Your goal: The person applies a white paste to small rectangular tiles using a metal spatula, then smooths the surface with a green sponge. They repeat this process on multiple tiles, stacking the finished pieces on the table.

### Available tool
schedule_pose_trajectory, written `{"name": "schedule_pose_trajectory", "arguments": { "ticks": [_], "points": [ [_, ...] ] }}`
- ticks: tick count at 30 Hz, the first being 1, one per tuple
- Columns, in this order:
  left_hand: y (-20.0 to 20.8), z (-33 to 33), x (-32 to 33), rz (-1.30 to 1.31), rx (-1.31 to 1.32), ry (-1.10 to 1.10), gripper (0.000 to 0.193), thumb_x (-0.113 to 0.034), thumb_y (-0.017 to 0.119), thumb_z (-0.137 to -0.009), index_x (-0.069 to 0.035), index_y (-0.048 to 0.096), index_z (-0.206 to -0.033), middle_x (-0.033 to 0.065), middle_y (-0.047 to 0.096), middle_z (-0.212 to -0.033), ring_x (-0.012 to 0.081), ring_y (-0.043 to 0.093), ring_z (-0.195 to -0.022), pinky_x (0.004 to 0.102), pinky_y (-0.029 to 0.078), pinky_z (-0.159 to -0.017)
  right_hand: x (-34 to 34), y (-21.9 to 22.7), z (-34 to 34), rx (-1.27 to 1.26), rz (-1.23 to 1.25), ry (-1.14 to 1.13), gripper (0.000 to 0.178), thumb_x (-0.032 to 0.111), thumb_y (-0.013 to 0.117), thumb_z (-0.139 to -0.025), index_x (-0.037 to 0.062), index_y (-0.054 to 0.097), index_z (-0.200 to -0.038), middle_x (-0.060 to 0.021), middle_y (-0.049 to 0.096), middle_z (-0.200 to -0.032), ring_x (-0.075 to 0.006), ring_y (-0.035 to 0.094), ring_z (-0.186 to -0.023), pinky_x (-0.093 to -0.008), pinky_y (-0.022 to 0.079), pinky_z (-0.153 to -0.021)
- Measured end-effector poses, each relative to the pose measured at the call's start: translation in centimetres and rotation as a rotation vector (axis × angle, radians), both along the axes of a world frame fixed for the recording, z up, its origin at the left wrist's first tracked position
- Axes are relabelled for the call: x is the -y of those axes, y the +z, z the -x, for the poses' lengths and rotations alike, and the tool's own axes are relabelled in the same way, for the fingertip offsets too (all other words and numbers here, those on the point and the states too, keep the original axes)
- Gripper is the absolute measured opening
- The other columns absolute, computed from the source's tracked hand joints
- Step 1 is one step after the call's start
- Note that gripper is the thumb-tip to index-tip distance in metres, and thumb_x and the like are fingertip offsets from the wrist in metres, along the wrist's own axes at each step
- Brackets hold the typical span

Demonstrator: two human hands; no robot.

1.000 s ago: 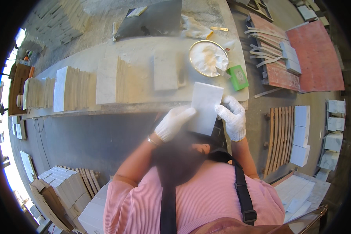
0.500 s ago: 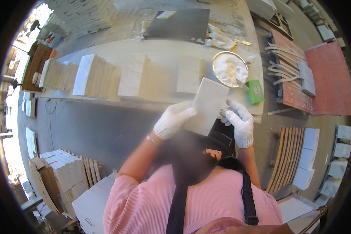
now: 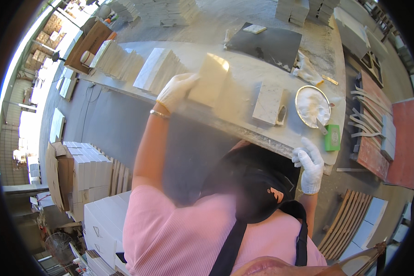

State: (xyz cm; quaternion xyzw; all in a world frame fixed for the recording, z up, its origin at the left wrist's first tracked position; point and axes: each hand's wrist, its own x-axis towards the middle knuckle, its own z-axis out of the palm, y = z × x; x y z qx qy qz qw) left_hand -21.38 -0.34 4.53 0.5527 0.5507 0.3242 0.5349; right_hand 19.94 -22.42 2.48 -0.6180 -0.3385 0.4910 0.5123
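Note:
My left hand [image 3: 177, 91], in a white knitted glove, reaches out over the table's near edge. Its fingers are closed on the left edge of a pale rectangular marble tile [image 3: 210, 79], which stands at the front of a tile row and catches a bright glint. A haze blurs what lies behind that tile. My right hand [image 3: 310, 166], gloved too, is by the table's front right corner with its fingers curled in; whatever they may hold is hidden. Closest to it are a green box [image 3: 332, 138] and a round bowl of white powder [image 3: 312, 105] with a scraper [image 3: 322, 126] in it.
On the table [image 3: 244, 126] another tile row [image 3: 158, 71] stands to the left, and a shorter tile stack [image 3: 267, 102] to the right. Farther back lie a black sheet [image 3: 267, 46] and a cloth glove [image 3: 307, 69]. White cartons [image 3: 85, 175] are stacked at left.
My left hand has carried the tile forward and left, from in front of me to the row on the table. The right hand has come away from the tile. The view has turned.

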Motion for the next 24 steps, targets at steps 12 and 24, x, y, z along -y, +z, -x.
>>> {"name": "schedule_pose_trajectory", "arguments": {
  "ticks": [12, 24],
  "points": [
    [5.0, 0.3, 2.4, -0.182, -0.389, 0.309, 0.039, -0.041, 0.063, -0.100, -0.007, 0.080, -0.109, 0.0072, 0.075, -0.079, 0.0142, 0.068, -0.070, 0.0310, 0.053, -0.065, -1.0, -0.5, 0.6, 0.065, 0.029, 0.022, 0.053, 0.014, 0.069, -0.095, -0.0035, 0.058, -0.144, -0.0086, 0.073, -0.100, -0.0131, 0.066, -0.080, -0.0251, 0.050, -0.068],
    [-4.8, -15.6, 8.8, -0.311, -0.426, -0.144, 0.048, -0.039, 0.060, -0.100, -0.008, 0.064, -0.136, 0.0205, 0.070, -0.124, 0.0406, 0.066, -0.113, 0.0480, 0.052, -0.098, -7.0, -5.5, 3.3, 0.123, 0.107, 0.240, 0.060, 0.010, 0.067, -0.098, -0.0002, 0.049, -0.154, -0.0057, 0.071, -0.098, -0.0076, 0.062, -0.072, -0.0218, 0.049, -0.061]
  ]
}}
